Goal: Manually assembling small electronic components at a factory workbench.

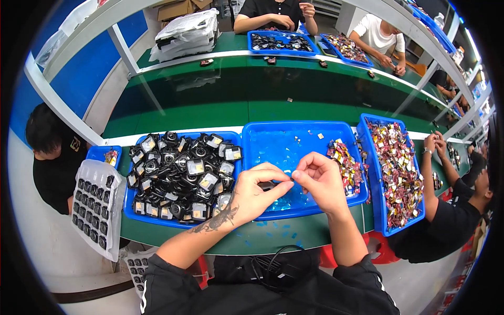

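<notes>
Both my hands are over the blue middle tray (273,214), fingertips almost meeting. My left hand (254,191) is closed in a pinch; a bit of something dark shows behind its fingers, mostly hidden. Thumb and forefinger of my right hand (321,181) are pressed together beside a tiny pale piece (287,172), and I cannot make out what they grip. Bits of blue film (278,205) are scattered on the tray floor. At the tray's right end lies a pile of small red, yellow and silver electronic parts (346,163).
A blue tray heaped with black square housings (184,176) stands left. At right, another blue tray (389,231) holds more small electronic parts (394,173). A white blister tray (97,210) is far left. Metal frame bars (126,50) cross above; co-workers (275,16) sit across the green bench.
</notes>
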